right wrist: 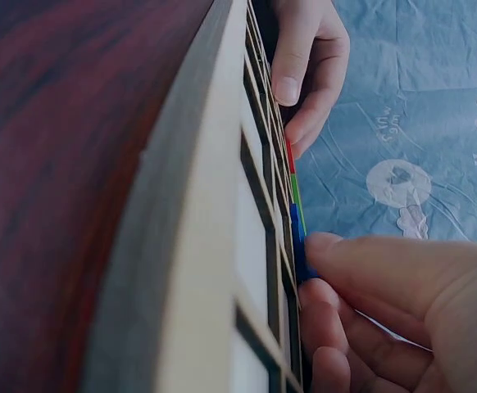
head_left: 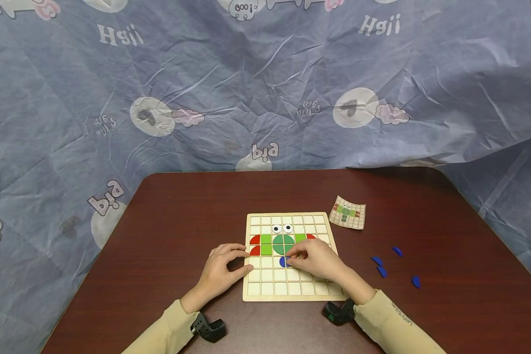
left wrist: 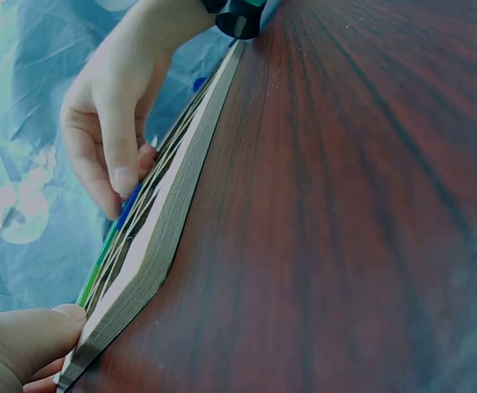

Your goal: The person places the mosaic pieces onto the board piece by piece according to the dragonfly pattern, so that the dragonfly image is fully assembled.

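Note:
A pale wooden grid board lies on the table with coloured pieces in its cells. Near the board's centre, the right hand pinches a blue piece between thumb and fingers, at the cells just below the green circle. Blue shows left of those fingertips. Along the left edge, the left hand rests its thumb and fingertips against the board, fingers relaxed. Red quarter pieces, light green squares and two googly-eye discs sit in the upper rows. The right hand partly covers the right side.
Several loose blue pieces lie on the dark red table to the board's right. A small patterned card lies beyond the board's upper right corner. A blue-grey printed cloth hangs behind the table.

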`<control>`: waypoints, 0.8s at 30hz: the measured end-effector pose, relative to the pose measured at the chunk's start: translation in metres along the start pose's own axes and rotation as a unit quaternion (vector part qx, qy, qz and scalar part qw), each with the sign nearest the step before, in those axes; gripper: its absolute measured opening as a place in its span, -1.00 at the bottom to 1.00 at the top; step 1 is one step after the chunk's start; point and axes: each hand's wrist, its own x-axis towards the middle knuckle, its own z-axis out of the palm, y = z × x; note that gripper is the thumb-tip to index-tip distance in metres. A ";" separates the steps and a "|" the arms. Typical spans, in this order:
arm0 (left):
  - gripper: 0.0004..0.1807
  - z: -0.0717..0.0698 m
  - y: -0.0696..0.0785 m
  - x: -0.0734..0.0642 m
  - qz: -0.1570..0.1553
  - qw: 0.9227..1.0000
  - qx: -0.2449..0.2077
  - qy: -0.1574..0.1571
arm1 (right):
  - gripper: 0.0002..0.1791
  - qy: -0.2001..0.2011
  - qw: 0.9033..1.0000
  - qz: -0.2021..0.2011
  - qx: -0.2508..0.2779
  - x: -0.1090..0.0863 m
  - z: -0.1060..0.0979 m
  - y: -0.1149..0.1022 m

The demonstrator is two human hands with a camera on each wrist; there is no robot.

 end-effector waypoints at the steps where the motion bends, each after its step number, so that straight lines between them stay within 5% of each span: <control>1: -0.72 0.000 0.000 0.000 0.000 1.000 -0.001 -0.001 | -0.93 0.000 1.000 -0.002 0.001 0.000 0.000 0.000; 13: -0.72 0.000 0.000 0.000 -0.005 1.000 0.000 -0.006 | -0.87 -0.015 0.999 0.031 0.016 -0.003 -0.013 -0.004; 24: -0.72 0.000 -0.001 -0.001 -0.002 1.000 0.001 -0.004 | -0.80 -0.016 0.998 0.039 0.039 -0.012 -0.071 0.013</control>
